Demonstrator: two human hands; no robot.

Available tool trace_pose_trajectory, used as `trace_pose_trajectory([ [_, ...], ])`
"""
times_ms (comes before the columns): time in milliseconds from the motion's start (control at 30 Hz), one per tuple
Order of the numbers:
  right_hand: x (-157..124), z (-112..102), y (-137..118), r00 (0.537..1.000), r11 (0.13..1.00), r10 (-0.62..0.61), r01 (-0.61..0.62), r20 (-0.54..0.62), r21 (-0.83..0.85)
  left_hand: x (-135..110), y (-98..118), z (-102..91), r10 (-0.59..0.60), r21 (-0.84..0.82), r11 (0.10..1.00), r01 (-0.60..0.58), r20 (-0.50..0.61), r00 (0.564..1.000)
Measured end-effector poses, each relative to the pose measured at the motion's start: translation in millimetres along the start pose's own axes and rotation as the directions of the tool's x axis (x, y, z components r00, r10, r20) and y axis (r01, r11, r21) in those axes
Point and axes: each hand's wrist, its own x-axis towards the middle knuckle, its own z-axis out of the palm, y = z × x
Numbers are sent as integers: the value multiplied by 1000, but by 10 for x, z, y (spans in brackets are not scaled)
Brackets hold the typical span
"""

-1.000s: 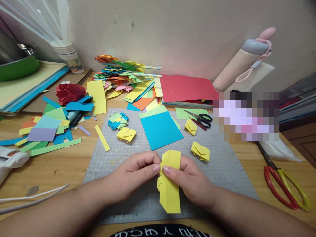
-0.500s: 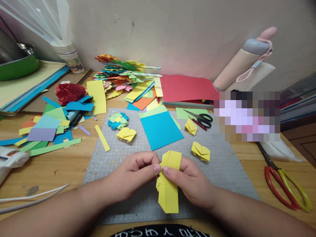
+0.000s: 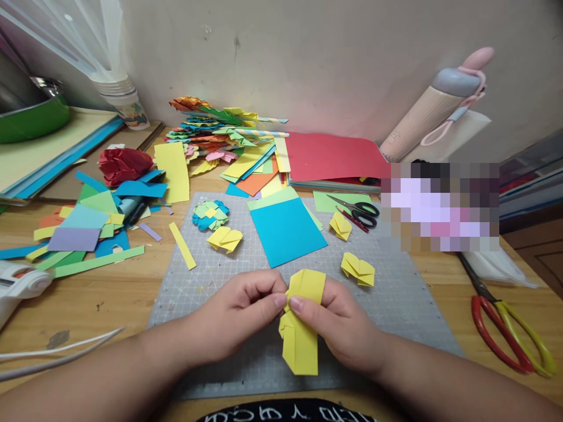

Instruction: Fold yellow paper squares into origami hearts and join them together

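Note:
Both of my hands hold one folded piece of yellow paper (image 3: 304,340) above the grey cutting mat (image 3: 211,375). My left hand (image 3: 248,308) pinches its left edge between thumb and bent fingers. My right hand (image 3: 341,319) has its thumb pressed on the front, with the other fingers behind the sheet and hidden. Small folds show along the paper's left side. Beyond the hands lie a blue paper square (image 3: 285,231), a folded yellow piece (image 3: 225,240) on the left, and two more on the right, one nearer (image 3: 358,269) and one farther (image 3: 340,226).
A blue and green paper flower (image 3: 210,214) and a yellow strip (image 3: 182,246) lie at the mat's left. Black scissors (image 3: 363,212) rest at its back right, large red and yellow scissors (image 3: 505,334) at far right. Paper scraps (image 3: 74,239) are heaped left; a red folder (image 3: 334,157) lies behind.
The yellow paper has tilted slightly, its lower end rising a little. Both hands keep their grip in nearly the same place, and everything else stays put.

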Motion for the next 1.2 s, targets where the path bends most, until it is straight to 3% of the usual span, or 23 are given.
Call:
trace_pose_trajectory([
  [267,-5,1,34,999,998,-32,34,31,-62,-8,-19,47,20,88,996,-11,-98,995],
  [533,29,-10,7,999,994,43,-43,7,98,3,-49,-5,6,-65,998,-8,-28,1000],
  [800,0,16,17,999,999,28,-26,44,-32,8,-13,36,12,87,996,-5,-73,997],
  [933,26,9,7,995,995,92,-94,32,46,-10,-13,53,26,117,993,-15,-97,995],
  [1067,73,-17,-23,969,904,232,-247,86,349,-17,-31,28,183,121,979,-162,-194,964],
  [1200,95,-47,-36,902,798,314,-420,297,432,-20,-34,-10,406,385,865,-323,-156,900],
])
